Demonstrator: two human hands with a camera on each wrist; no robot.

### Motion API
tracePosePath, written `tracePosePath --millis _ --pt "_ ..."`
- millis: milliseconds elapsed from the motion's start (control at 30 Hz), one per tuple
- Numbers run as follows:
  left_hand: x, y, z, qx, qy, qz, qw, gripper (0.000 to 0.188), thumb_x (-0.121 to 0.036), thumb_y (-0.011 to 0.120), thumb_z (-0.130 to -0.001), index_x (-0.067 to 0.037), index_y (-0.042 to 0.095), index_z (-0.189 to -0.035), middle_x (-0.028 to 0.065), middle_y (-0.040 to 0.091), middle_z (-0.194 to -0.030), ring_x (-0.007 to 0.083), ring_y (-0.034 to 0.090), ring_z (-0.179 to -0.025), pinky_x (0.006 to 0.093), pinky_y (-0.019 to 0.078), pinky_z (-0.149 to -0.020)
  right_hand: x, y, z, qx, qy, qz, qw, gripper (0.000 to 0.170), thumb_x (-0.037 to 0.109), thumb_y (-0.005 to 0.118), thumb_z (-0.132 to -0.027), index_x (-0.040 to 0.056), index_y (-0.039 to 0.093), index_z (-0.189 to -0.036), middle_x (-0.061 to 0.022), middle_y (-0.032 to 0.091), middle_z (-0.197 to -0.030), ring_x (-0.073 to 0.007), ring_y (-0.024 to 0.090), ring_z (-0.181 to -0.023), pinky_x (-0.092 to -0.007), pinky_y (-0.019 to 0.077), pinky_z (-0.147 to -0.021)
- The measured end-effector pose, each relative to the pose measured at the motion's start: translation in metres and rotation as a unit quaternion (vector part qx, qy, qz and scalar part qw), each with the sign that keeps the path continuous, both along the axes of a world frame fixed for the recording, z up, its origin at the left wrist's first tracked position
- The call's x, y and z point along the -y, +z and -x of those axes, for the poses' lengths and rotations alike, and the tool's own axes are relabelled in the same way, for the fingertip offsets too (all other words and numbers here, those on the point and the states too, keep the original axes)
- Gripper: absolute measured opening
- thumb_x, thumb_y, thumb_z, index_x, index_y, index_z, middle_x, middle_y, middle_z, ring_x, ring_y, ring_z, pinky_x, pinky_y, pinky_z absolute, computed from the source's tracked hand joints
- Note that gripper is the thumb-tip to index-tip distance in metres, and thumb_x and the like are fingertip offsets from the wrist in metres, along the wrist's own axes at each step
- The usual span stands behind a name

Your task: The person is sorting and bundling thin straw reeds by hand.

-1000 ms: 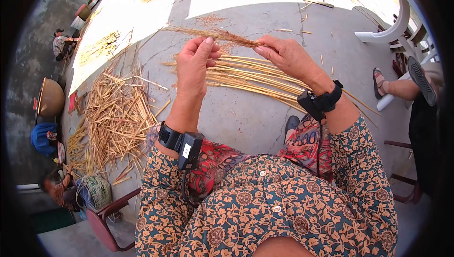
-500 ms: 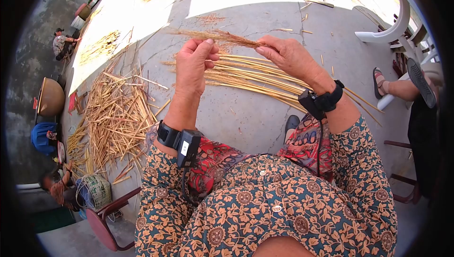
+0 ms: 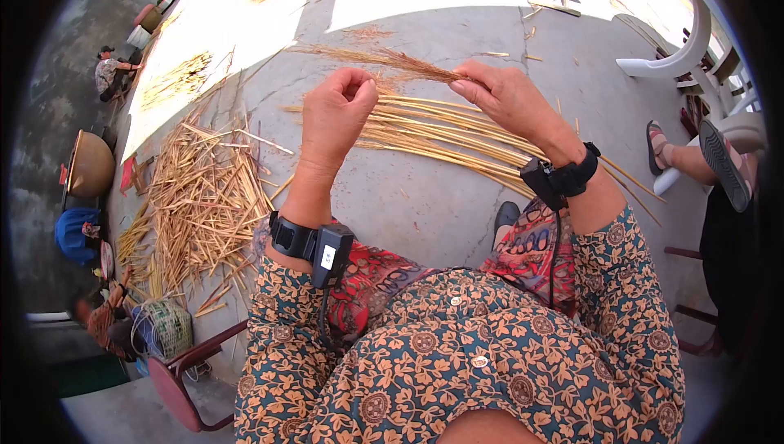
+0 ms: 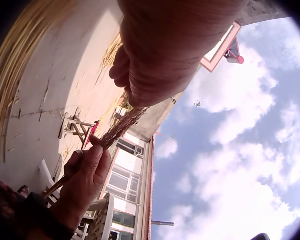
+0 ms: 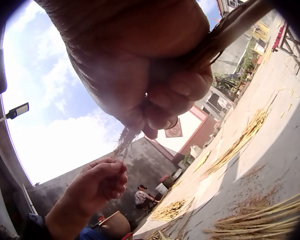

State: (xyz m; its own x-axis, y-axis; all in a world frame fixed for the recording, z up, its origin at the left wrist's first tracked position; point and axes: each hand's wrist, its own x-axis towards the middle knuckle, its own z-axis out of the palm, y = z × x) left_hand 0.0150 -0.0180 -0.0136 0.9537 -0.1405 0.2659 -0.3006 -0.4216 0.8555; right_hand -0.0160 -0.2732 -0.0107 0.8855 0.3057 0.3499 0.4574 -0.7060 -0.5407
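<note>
A thin bundle of brown, brushy stalks (image 3: 412,63) slants above the floor in the head view. My right hand (image 3: 516,103) grips its right end between thumb and curled fingers; in the right wrist view the stalk (image 5: 237,26) passes through that fist. Beside the bundle's brushy part, my left hand (image 3: 336,117) has its fingers curled and thumb against the index finger. From the right wrist view, fine strands (image 5: 126,142) reach down to the fingertips of the left hand (image 5: 92,189), which seem to pinch them. The left wrist view hides those fingertips.
Long yellow stalks (image 3: 445,135) lie on the floor beneath the hands. A heap of short cut pieces (image 3: 204,199) is at left, near a woven basket (image 3: 166,330). White chairs (image 3: 682,52) and another person's feet (image 3: 723,166) are at right.
The left hand has curled its fingers in and turned, dropping slightly from the bundle's brushy part. The right hand keeps its grip and has shifted slightly right with the bundle.
</note>
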Motion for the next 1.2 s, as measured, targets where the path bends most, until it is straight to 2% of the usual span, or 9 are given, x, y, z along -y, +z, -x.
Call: tracePosePath --millis 167,267,367,467,567,667,867,1000,1200 --pt "0.004 0.001 0.006 0.199 0.050 -0.206 0.957 0.010 -0.015 0.062 -0.081 -0.006 0.065 -0.086 0.0069 0.066 -0.077 0.0194 0.062 -0.060 0.0328 0.0491 -0.058 -0.002 0.003 0.002 -0.019 0.005 0.004 1.000 0.027 0.035 0.054 -0.093 0.0102 0.061 -0.101 -0.0143 0.064 -0.075 -0.0357 0.062 -0.069 -0.0408 0.0482 -0.059" --pt "0.010 0.003 0.009 0.231 0.081 -0.251 0.937 0.007 -0.015 0.061 -0.079 -0.008 0.061 -0.077 0.0075 0.065 -0.076 0.0282 0.063 -0.066 0.0371 0.0505 -0.056 -0.005 0.004 0.005 -0.024 0.009 0.008 1.000 0.027 0.035 0.054 -0.093 0.0108 0.062 -0.101 -0.0140 0.065 -0.075 -0.0354 0.062 -0.070 -0.0405 0.0487 -0.060" --pt "0.013 0.004 0.010 0.232 0.114 -0.327 0.909 0.008 -0.015 0.059 -0.080 -0.009 0.059 -0.076 0.0076 0.065 -0.077 0.0287 0.063 -0.066 0.0383 0.0502 -0.056 -0.008 0.003 0.004 -0.035 0.015 0.006 0.999 0.026 0.035 0.054 -0.093 0.0122 0.062 -0.101 -0.0137 0.065 -0.076 -0.0351 0.063 -0.071 -0.0405 0.0492 -0.061" --pt "0.014 0.006 0.009 0.236 0.127 -0.324 0.907 0.011 -0.016 0.058 -0.081 -0.008 0.058 -0.074 0.0077 0.064 -0.075 0.0301 0.063 -0.066 0.0405 0.0497 -0.056 -0.011 0.004 0.005 -0.034 0.012 0.001 0.999 0.025 0.035 0.054 -0.093 0.0133 0.062 -0.101 -0.0136 0.065 -0.076 -0.0352 0.063 -0.071 -0.0411 0.0493 -0.062" --pt "0.011 0.006 0.004 0.148 0.127 -0.272 0.942 0.013 -0.018 0.058 -0.082 -0.006 0.060 -0.076 0.0083 0.064 -0.072 0.0293 0.062 -0.065 0.0389 0.0494 -0.057 -0.010 0.004 0.004 -0.032 0.002 0.006 0.999 0.025 0.035 0.053 -0.093 0.0135 0.062 -0.101 -0.0137 0.065 -0.076 -0.0354 0.062 -0.071 -0.0420 0.0484 -0.061" --pt "0.000 0.005 -0.001 0.037 0.086 -0.132 0.987 0.017 -0.022 0.059 -0.082 -0.005 0.062 -0.080 0.0076 0.062 -0.067 0.0235 0.060 -0.061 0.0360 0.0490 -0.060 -0.004 0.000 0.003 -0.024 -0.008 0.012 1.000 0.025 0.035 0.054 -0.093 0.0130 0.062 -0.100 -0.0139 0.064 -0.075 -0.0356 0.061 -0.070 -0.0424 0.0472 -0.060" --pt "-0.023 0.004 -0.009 -0.017 0.120 0.036 0.992 0.014 -0.015 0.067 -0.080 -0.006 0.063 -0.090 0.0025 0.060 -0.072 0.0110 0.054 -0.063 0.0268 0.0478 -0.062 0.004 -0.001 0.006 -0.021 -0.019 0.022 0.999 0.025 0.035 0.054 -0.093 0.0123 0.062 -0.099 -0.0137 0.064 -0.074 -0.0354 0.061 -0.069 -0.0419 0.0465 -0.059" --pt "-0.029 0.018 -0.001 0.221 0.151 -0.069 0.961 0.026 -0.008 0.066 -0.082 -0.007 0.061 -0.107 0.0059 0.056 -0.100 0.0102 0.054 -0.072 0.0250 0.0489 -0.067 0.006 -0.003 0.007 -0.015 -0.020 0.036 0.999 0.026 0.036 0.054 -0.093 0.0119 0.061 -0.099 -0.0132 0.064 -0.073 -0.0343 0.061 -0.068 -0.0413 0.0468 -0.059" --pt "-0.028 0.019 0.003 0.171 0.068 -0.099 0.978 0.033 -0.009 0.067 -0.084 -0.010 0.061 -0.117 0.0044 0.055 -0.112 0.0075 0.054 -0.071 0.0226 0.0486 -0.066 0.007 -0.004 0.008 0.003 -0.019 0.067 0.998 0.025 0.036 0.054 -0.093 0.0133 0.061 -0.099 -0.0123 0.064 -0.072 -0.0328 0.062 -0.067 -0.0405 0.0479 -0.058"
